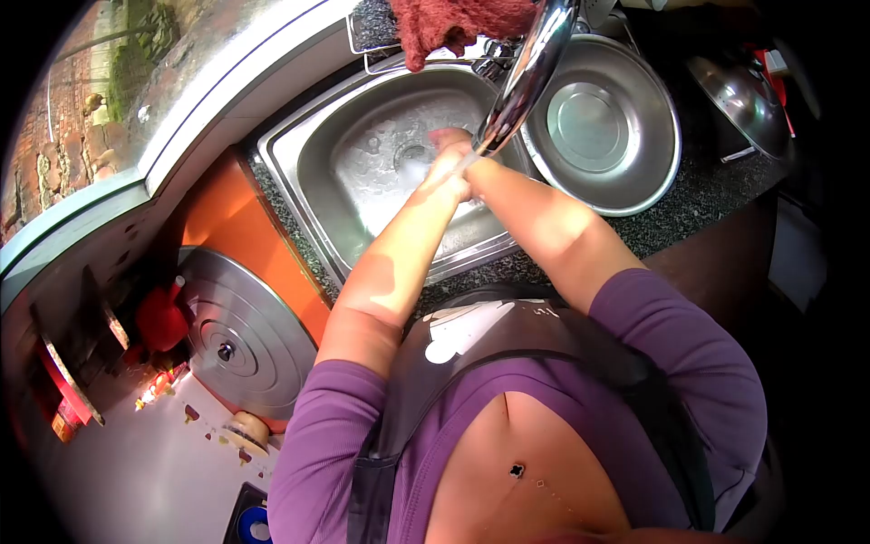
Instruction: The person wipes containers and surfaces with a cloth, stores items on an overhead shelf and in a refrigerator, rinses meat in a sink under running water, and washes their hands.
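My left hand (444, 170) and my right hand (460, 143) meet over the steel sink (313, 172), just below the end of the chrome faucet (526, 86). A thin stream of water (468, 161) falls on them. They overlap and touch each other, and the faucet covers part of the right one. Pinkish fingertips show at the far side, but how the fingers are bent is hard to make out. No object can be seen in either hand. Water and foam lie on the sink bottom around the drain (412, 160).
A large steel basin (666, 118) stands right of the sink on the speckled counter (698, 195). A red cloth (453, 25) hangs on a wire rack behind. Farther right lies a metal lid (743, 100). A big round lid (254, 340) leans at the left, below the window ledge (245, 91).
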Motion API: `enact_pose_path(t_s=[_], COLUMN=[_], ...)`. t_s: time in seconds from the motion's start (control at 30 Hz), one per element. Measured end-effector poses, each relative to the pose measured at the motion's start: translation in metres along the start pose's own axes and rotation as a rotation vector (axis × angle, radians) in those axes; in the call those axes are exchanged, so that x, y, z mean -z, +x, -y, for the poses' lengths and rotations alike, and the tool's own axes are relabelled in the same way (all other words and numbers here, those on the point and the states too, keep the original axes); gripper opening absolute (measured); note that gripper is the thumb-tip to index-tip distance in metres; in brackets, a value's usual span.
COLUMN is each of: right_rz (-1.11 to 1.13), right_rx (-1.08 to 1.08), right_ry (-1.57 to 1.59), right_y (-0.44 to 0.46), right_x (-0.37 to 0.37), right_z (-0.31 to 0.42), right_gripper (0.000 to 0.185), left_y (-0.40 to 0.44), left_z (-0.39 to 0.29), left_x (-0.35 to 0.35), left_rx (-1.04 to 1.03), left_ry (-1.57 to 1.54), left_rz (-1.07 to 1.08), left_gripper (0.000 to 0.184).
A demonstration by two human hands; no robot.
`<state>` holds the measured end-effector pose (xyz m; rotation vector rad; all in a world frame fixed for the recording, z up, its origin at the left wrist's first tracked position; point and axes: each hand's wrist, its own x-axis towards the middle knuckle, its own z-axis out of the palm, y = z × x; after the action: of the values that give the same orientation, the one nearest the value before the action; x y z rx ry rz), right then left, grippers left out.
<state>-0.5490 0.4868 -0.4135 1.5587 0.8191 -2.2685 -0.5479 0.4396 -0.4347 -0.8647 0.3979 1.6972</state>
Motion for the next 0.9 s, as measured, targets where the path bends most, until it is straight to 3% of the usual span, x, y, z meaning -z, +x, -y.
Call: enact_pose_path(t_s=[0.03,0.13,0.2,0.23,0.27,0.3,0.37,0.4,0.47,0.5,0.57,0.63,0.7,0.77,0.8,0.9], right_rz=[-0.026,-0.121,-0.128,-0.179,-0.182,-0.156,0.083,0.136,0.11,0.028,0.052,0.138,0.187,0.164,0.122,0.064], right_rx=[-0.021,0.027,0.363,0.428,0.429,0.381,0.099,-0.008,0.001,0.112,-0.031,-0.091,-0.119,-0.086,0.014,-0.065], right_ry=[0.05,0.029,-0.384,-0.465,-0.465,-0.418,-0.224,0.279,0.301,-0.181,-0.099,-0.002,0.041,0.132,-0.056,-0.099], right_y=[-0.012,-0.034,-0.013,-0.074,-0.058,-0.028,-0.047,-0.039,-0.032,-0.057,-0.048,-0.021,-0.016,-0.066,-0.088,-0.086], right_x=[0.003,0.001,0.012,-0.004,0.005,0.017,0.022,0.021,0.022,0.013,0.004,0.015,0.011,-0.01,-0.019,-0.017], right_z=[0.006,0.008,-0.029,-0.021,-0.027,-0.04,-0.007,0.001,-0.005,-0.012,-0.018,0.003,0.003,-0.013,-0.015,-0.002], right_gripper=[0.032,0.035,0.046,0.05,0.05,0.053,0.061,0.044,0.045,0.064,0.059,0.038,0.03,0.046,0.025,0.01], left_y=[-0.01,-0.03,-0.006,-0.003,0.0,-0.005,-0.014,-0.015,-0.016,-0.022,-0.028,-0.034,-0.041,-0.056,-0.059,-0.012], left_z=[0.004,0.002,-0.008,-0.009,-0.011,-0.015,-0.007,-0.004,-0.005,-0.012,-0.011,0.008,0.006,0.003,0.003,-0.017], left_x=[-0.017,-0.047,-0.027,-0.025,-0.024,-0.022,-0.034,-0.037,-0.041,-0.032,-0.017,-0.028,-0.036,-0.038,-0.032,0.024], left_rx=[0.006,-0.315,-0.464,-0.461,-0.461,-0.346,-0.321,-0.332,-0.307,-0.274,-0.274,-0.411,-0.386,-0.322,-0.295,-0.477], left_ry=[-0.001,0.205,0.29,0.23,0.169,0.28,0.722,0.932,0.662,0.569,0.477,0.622,0.703,0.447,0.362,1.319], left_rz=[0.003,-0.265,-0.415,-0.476,-0.536,-0.504,-0.406,-0.359,-0.251,-0.22,-0.259,-0.408,-0.457,-0.422,-0.416,-0.425], left_gripper=[0.027,0.031,0.036,0.037,0.037,0.037,0.046,0.051,0.051,0.052,0.057,0.058,0.05,0.045,0.044,0.047])
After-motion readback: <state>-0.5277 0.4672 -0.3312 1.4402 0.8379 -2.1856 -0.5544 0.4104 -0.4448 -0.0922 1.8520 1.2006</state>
